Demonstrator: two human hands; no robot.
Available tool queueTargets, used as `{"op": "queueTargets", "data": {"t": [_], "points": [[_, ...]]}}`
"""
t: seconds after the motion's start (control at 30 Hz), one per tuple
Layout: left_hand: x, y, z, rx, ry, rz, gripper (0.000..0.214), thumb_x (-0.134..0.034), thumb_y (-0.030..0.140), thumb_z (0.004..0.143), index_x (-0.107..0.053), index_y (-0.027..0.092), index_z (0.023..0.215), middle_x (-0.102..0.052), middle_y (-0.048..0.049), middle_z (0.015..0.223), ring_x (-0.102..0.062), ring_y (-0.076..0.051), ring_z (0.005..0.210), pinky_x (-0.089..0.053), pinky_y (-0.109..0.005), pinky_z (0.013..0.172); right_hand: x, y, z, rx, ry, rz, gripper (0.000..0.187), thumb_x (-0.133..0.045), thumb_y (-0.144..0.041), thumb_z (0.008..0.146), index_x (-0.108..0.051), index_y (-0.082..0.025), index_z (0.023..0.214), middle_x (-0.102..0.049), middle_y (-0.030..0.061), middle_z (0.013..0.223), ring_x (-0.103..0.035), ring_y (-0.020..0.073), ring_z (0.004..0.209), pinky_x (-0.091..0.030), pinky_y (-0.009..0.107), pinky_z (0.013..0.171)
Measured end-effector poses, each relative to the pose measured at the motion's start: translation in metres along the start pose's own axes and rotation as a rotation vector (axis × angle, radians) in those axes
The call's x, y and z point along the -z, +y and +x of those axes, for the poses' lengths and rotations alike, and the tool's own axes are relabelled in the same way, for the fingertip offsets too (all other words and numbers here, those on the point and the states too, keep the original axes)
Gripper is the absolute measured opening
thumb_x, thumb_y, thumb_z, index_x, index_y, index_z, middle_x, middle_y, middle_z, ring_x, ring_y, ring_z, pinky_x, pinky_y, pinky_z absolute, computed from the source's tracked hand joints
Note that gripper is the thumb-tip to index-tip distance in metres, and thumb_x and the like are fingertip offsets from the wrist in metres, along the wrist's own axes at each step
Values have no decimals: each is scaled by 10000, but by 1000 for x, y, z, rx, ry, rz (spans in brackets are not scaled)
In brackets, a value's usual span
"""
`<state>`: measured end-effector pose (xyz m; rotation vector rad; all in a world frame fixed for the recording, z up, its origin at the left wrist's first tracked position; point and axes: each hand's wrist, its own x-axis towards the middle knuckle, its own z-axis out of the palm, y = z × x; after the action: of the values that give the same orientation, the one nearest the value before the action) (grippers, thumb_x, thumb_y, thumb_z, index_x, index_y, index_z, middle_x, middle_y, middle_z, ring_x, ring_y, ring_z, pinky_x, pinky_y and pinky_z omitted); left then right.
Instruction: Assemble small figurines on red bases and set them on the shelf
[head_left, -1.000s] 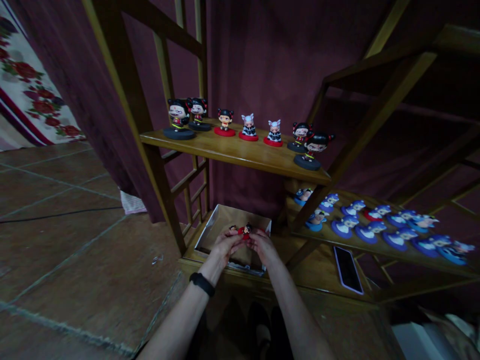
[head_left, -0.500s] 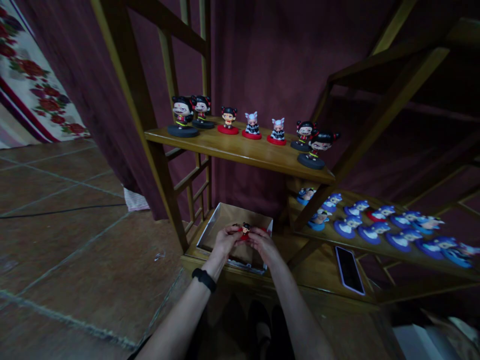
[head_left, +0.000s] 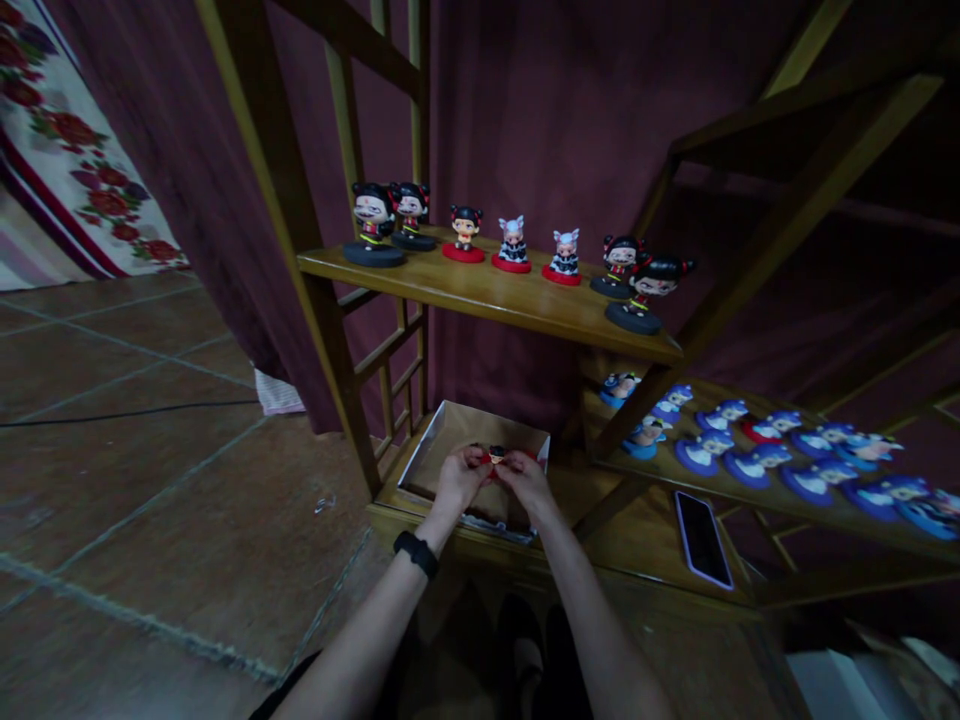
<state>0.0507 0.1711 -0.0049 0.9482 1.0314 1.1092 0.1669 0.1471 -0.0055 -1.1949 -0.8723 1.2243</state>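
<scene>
Between my two hands is a small black-haired figurine [head_left: 496, 456] with a red base, held over an open cardboard box [head_left: 435, 440]. My left hand [head_left: 459, 482], with a black band on its wrist, grips the figurine from the left. From the other side, the fingers of my right hand [head_left: 527, 482] close on it. My fingers cover much of its body and base. Other red bits show beside my hands inside the box, too small to make out. The box sits on the lowest board of a wooden shelf [head_left: 480, 290].
Along the upper board stand several figurines, among them a black-haired one [head_left: 373, 215] and a white-haired one [head_left: 513, 243]. Blue-based figurines [head_left: 703, 450] fill the lower right shelf. A phone [head_left: 703, 540] lies on the bottom board. Curtains hang behind, and a cable [head_left: 135, 411] crosses the tiled floor.
The whole view has shifted slightly. My hands stay on the figurine over the box; my fingers have moved a little around it, and less of the figurine shows now.
</scene>
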Motion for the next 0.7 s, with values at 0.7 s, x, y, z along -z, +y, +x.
{"op": "queueTargets", "data": {"t": [0.7], "points": [[-2,7,-8,-103,24,280,97,-624,100,597,-643,178,652,-628,-15,619,-583,-159,667,-434,-217,620,0,8,-2,-79,70,128,260,-749,-295,462,-576,-188,625,-621,-14,667,-569,146,656,-470,311,677]]}}
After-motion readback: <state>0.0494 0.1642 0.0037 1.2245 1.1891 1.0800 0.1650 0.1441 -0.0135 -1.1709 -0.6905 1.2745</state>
